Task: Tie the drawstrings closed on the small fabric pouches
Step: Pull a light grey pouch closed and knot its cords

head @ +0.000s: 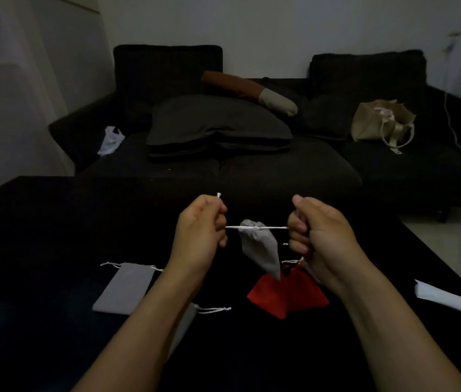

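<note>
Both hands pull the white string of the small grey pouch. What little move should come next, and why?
Probably set the small grey fabric pouch down. Left hand and right hand stretch its white drawstring taut, and the mouth looks cinched with a knot.

Dark table [54, 222] has a flat grey pouch [124, 288] on the left, red pouches [285, 295] mid-right, white paper [449, 299] at the right edge.

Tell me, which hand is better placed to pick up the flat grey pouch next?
Probably the left hand: the flat grey pouch lies on its side of the table, while the right hand is above the red pouch.
</note>
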